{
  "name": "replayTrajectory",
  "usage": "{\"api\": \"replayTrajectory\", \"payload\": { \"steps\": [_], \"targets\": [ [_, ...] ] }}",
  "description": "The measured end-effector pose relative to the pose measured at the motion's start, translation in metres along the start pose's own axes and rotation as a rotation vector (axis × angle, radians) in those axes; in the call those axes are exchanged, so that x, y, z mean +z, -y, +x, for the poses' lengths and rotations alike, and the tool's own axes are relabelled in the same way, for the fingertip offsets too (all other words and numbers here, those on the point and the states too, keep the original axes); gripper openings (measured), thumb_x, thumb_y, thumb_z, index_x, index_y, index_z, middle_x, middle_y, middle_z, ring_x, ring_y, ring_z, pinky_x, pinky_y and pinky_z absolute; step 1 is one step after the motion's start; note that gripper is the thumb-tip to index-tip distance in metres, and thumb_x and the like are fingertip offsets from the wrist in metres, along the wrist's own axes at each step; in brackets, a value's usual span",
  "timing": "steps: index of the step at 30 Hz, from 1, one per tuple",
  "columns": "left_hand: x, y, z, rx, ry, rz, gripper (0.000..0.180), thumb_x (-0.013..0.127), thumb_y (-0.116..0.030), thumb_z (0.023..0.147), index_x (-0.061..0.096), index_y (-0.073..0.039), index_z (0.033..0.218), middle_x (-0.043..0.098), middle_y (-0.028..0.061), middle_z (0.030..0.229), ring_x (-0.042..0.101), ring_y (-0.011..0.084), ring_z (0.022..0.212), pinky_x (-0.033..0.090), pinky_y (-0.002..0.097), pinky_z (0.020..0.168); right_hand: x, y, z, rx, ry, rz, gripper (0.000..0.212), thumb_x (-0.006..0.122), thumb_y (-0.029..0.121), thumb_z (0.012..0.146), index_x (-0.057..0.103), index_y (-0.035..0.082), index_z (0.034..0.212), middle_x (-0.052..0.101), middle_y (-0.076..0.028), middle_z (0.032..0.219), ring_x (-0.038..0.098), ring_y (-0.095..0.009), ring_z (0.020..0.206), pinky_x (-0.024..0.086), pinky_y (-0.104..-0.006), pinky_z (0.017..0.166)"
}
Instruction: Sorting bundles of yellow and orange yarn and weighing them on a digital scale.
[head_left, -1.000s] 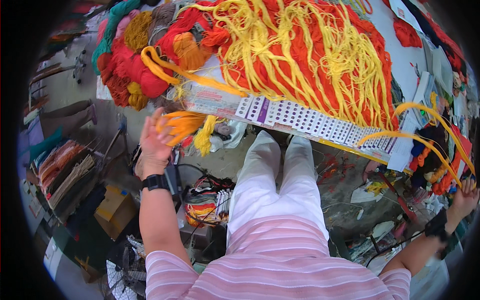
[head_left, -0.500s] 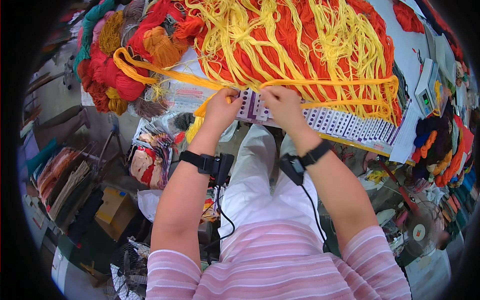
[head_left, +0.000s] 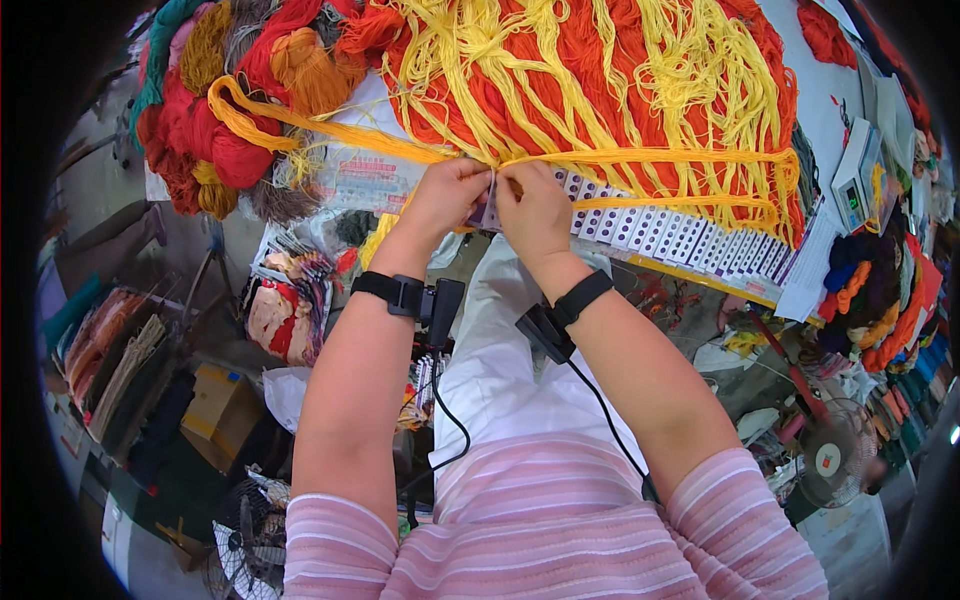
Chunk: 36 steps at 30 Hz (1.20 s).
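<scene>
A long golden-yellow skein of yarn (head_left: 650, 156) stretches sideways along the front of the table, with a loop at each end. My left hand (head_left: 450, 197) is closed in a pinch on the skein near its middle. Just beside it my right hand (head_left: 534, 203) pinches the skein too, the fingertips of both hands nearly touching. What lies between the fingertips is partly hidden. Beneath and right of the hands runs a row of white cards with dark dots and purple edges (head_left: 665, 236). Behind lies a broad heap of red-orange yarn (head_left: 550, 95) crossed by pale yellow strands (head_left: 690, 75).
Bundles of red, brown and teal yarn (head_left: 225, 140) pile up at the table's left. A small scale with a lit display (head_left: 852, 185) stands at the right, near more coloured hanks (head_left: 895, 315). A fan (head_left: 830, 460) and a cardboard box (head_left: 222, 415) are below.
My right hand has moved left, up against the left hand. The left hand has shifted slightly right and up, its fingers drawn together on the skein.
</scene>
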<state>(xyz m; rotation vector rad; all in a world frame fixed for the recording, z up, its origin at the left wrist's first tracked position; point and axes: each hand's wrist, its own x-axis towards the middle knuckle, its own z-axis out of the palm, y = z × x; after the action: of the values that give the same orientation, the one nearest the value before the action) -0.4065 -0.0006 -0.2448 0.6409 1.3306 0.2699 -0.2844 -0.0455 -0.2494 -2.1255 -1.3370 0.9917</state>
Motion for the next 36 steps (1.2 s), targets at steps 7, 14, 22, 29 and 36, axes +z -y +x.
{"api": "replayTrajectory", "payload": {
  "steps": [7,14,22,29,36],
  "targets": [
    [0.003,0.013,0.01,0.181,-0.158,0.256,0.015,0.056,-0.012,0.081,0.061,0.002,0.084,0.056,0.0023,0.065,0.048,0.0083,0.05,0.039,0.0222,0.046,-0.004,-0.023,-0.002,-0.226,0.066,0.365,0.016,0.058,0.008,0.075,0.06,0.003,0.09,0.058,-0.012,0.084,0.058,-0.028,0.077,0.048,-0.0349,0.068],
    [-0.054,0.002,-0.015,0.271,-0.512,0.202,0.024,0.056,-0.018,0.076,0.061,0.0,0.091,0.061,0.0068,0.074,0.055,0.017,0.06,0.045,0.028,0.055,-0.016,-0.016,0.005,-0.41,0.101,-0.087,0.023,0.057,0.009,0.076,0.055,0.006,0.099,0.054,-0.01,0.084,0.057,-0.029,0.079,0.049,-0.0372,0.067],
    [-0.057,-0.01,-0.047,-0.126,0.184,-0.835,0.022,0.045,-0.018,0.083,0.051,-0.001,0.096,0.056,0.0061,0.081,0.04,0.0072,0.048,0.034,0.0194,0.044,-0.02,-0.011,0.009,-0.547,-0.012,-0.347,0.013,0.063,0.013,0.068,0.06,0.01,0.081,0.052,-0.003,0.082,0.054,-0.022,0.083,0.045,-0.0349,0.068],
    [-0.041,-0.003,-0.034,-0.086,0.483,-0.733,0.037,0.043,-0.014,0.087,0.045,-0.002,0.122,0.06,0.0061,0.076,0.035,0.0057,0.037,0.03,0.0165,0.036,-0.03,-0.008,0.013,-0.672,-0.184,-0.368,0.015,0.064,0.015,0.065,0.058,0.011,0.077,0.055,-0.001,0.082,0.05,-0.02,0.086,0.035,-0.0371,0.081],
    [-0.018,-0.006,-0.029,-0.03,0.396,-0.363,0.048,0.047,-0.009,0.087,0.035,-0.009,0.133,0.06,0.0057,0.071,0.036,0.003,0.037,0.029,0.0145,0.035,-0.043,-0.017,0.006,-0.657,-0.087,-0.458,0.02,0.065,0.017,0.062,0.057,0.01,0.08,0.057,-0.003,0.075,0.05,-0.02,0.085,0.035,-0.0366,0.081]
  ]
}}
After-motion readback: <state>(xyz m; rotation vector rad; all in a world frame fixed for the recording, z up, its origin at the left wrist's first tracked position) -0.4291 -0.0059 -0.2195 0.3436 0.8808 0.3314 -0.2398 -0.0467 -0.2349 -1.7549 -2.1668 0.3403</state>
